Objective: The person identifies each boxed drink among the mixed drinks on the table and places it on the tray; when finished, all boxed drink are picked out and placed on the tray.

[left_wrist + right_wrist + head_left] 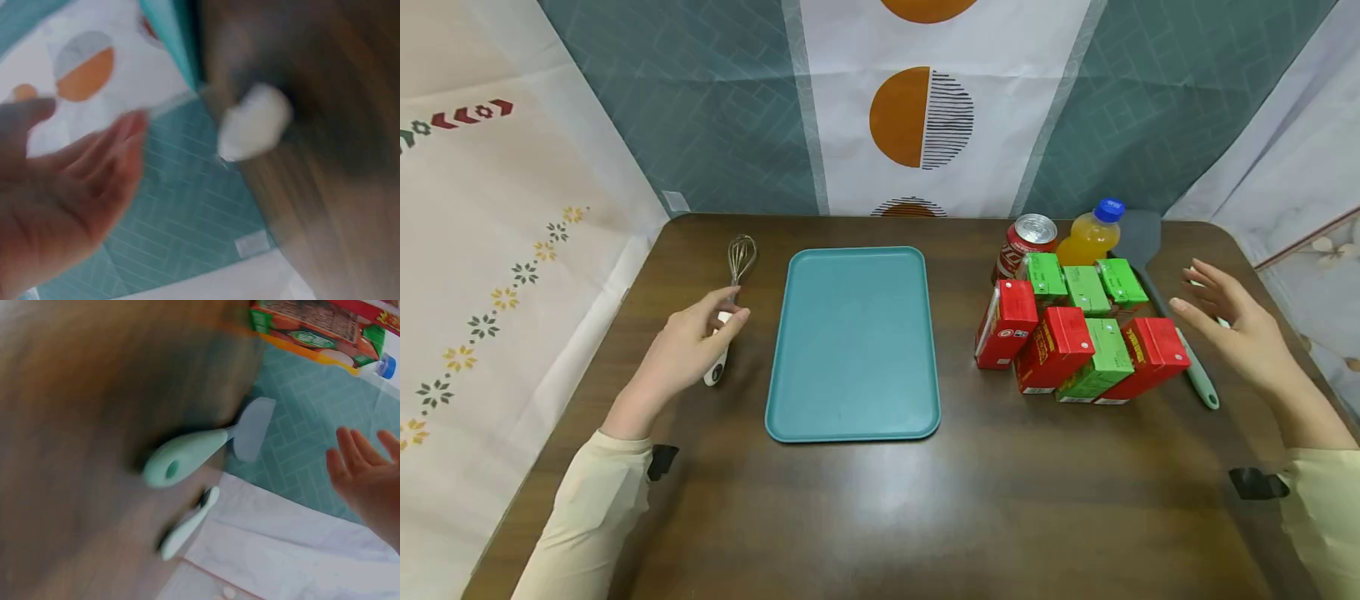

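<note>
My left hand (681, 346) hovers over a whisk (742, 257) with a white handle, which lies left of the teal tray (853, 346). Part of the handle is hidden behind my fingers. In the left wrist view the whisk's handle (256, 122) is blurred and apart from the hand, whose fingers are relaxed. On the other side, my right hand (1255, 337) is held with loosely extended fingers, holding nothing. Closest to it are a turner (1201, 379) with a pale green handle and a smaller pale green tool (190, 528), partly hidden by the hand in the head view.
Several red drink cartons (1052, 350) and green cartons (1097, 362) stand grouped between the tray and the turner. Behind them are a red soda can (1033, 233) and an orange juice bottle (1086, 237) with a blue cap. Fabric (730, 108) hangs along the table's back edge.
</note>
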Action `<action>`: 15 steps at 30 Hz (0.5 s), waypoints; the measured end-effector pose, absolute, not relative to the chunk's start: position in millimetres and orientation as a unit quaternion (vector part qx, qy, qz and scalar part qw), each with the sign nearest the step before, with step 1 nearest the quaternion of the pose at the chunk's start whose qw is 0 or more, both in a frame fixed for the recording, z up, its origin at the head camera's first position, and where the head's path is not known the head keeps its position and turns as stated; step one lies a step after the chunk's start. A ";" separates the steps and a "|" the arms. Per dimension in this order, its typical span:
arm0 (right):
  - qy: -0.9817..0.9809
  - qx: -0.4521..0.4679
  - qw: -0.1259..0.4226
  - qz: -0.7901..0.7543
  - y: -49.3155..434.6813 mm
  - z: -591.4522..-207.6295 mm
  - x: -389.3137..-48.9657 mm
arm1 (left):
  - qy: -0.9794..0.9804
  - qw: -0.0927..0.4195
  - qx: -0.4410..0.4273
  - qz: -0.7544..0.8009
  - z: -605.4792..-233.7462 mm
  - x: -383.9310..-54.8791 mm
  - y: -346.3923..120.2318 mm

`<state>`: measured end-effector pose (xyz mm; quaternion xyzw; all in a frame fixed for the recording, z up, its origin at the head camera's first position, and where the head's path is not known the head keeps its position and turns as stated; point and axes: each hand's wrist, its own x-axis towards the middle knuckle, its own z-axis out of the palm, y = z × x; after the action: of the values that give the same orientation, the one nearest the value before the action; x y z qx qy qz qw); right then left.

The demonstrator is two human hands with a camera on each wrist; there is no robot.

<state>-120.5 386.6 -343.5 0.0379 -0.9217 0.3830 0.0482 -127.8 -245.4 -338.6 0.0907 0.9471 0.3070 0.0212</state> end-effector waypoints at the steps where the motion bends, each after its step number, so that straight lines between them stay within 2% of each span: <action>1: -0.917 0.043 0.034 0.396 386.3 -341.8 -123.1 | 0.946 0.042 0.091 0.307 -337.8 -127.7 -242.2; 6: -0.890 0.082 -0.028 0.447 380.3 -340.4 -145.6 | 0.939 0.117 0.093 0.309 -337.0 -130.6 -230.2; 10: -0.872 0.105 -0.067 0.473 375.7 -344.4 -161.1 | 0.942 0.146 0.078 0.291 -340.1 -134.0 -223.1; 15: -0.853 0.112 -0.116 0.497 375.3 -348.6 -163.9 | 0.945 0.181 0.061 0.266 -350.1 -132.6 -213.9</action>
<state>-163.9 375.3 -348.6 0.1117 -0.8528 0.4968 -0.1164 -132.6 -213.9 -350.1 0.0610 0.9447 0.2664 0.1813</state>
